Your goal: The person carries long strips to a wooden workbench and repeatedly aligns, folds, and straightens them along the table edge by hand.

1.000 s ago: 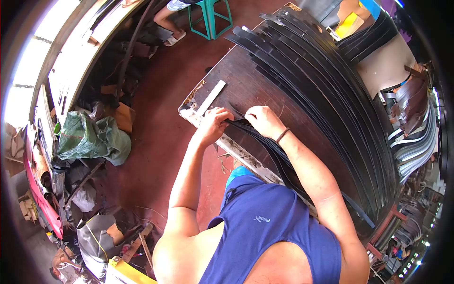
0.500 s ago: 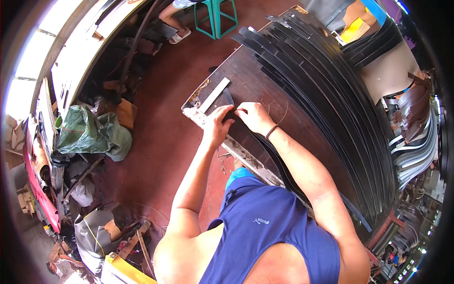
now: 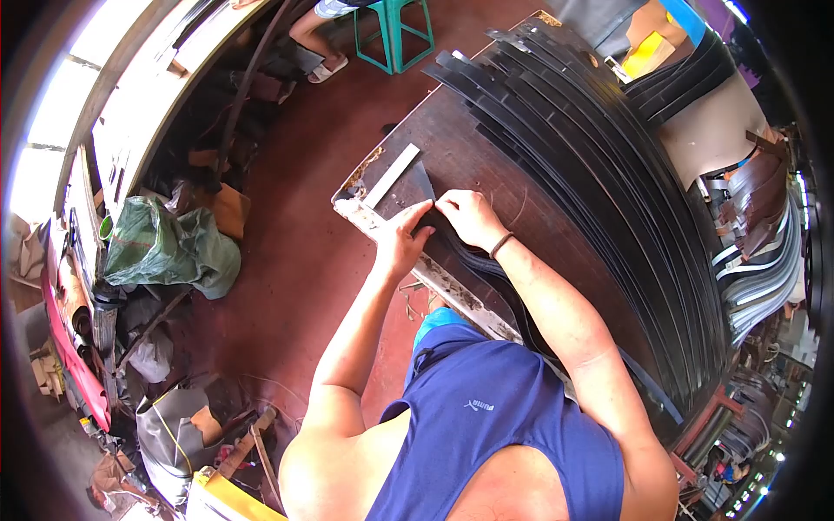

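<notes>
My left hand [image 3: 403, 240] is at the near left corner of the worktable, its index finger and thumb around the edge of a black strip [image 3: 470, 254]. Right beside it, my right hand [image 3: 469, 217] pinches the same strip, fingertips bent down and almost meeting those of the left. From the hands the strip curves back under my right forearm along the table's edge, together with others. A dark grey flat end [image 3: 420, 181] pokes out beyond my fingers. Close to it lies a pale straight bar [image 3: 393, 174]. My fingers partly hide the gripped spot.
Many long black strips [image 3: 599, 182] lie in a fanned pile across the worktable [image 3: 443, 130]. A green stool [image 3: 393, 39] and a person's leg [image 3: 313, 39] are beyond. On the left stand a green sack [image 3: 174, 247] and scrap material. White strips [image 3: 764, 278] hang at right.
My hands have shifted slightly, the right one a little down and to the right. The grey end beyond the fingers now looks more pointed. The strips below my right wrist bulge more.
</notes>
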Tool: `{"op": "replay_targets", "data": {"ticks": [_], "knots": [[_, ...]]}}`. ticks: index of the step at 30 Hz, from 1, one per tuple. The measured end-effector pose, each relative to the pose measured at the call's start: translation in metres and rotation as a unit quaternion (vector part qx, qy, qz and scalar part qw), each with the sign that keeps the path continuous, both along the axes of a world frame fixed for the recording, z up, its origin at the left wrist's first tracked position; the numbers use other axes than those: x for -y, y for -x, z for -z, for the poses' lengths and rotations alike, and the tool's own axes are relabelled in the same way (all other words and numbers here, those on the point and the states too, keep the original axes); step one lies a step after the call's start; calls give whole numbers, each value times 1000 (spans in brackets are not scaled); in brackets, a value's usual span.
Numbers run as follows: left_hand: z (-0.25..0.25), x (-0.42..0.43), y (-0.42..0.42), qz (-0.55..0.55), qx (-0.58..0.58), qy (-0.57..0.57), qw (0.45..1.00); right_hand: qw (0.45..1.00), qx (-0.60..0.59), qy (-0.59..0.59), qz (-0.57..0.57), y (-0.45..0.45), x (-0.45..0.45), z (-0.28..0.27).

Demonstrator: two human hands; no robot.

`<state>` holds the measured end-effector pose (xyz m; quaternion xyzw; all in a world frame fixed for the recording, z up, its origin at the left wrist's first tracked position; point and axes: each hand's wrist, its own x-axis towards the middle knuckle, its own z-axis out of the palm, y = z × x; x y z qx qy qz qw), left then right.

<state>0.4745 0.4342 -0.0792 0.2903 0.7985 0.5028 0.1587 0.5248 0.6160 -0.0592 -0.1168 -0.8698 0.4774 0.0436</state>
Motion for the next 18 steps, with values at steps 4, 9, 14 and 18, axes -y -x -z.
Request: {"op": "replay_targets", "data": {"ticks": [4, 9, 14, 18], "knots": [[-11, 3, 3, 38, -8, 9, 999, 994, -3, -93, -55, -9, -8, -5], [-13, 9, 14, 83, -31, 21, 996, 948, 33, -235, -212, -42, -31, -31], [-26, 7, 17, 89, -15, 15, 996, 948, 47, -214, -229, -64, -36, -37], [-23, 5, 20, 112, -29, 7, 993, 957, 39, -200, -208, -63, -28, -36]]}}
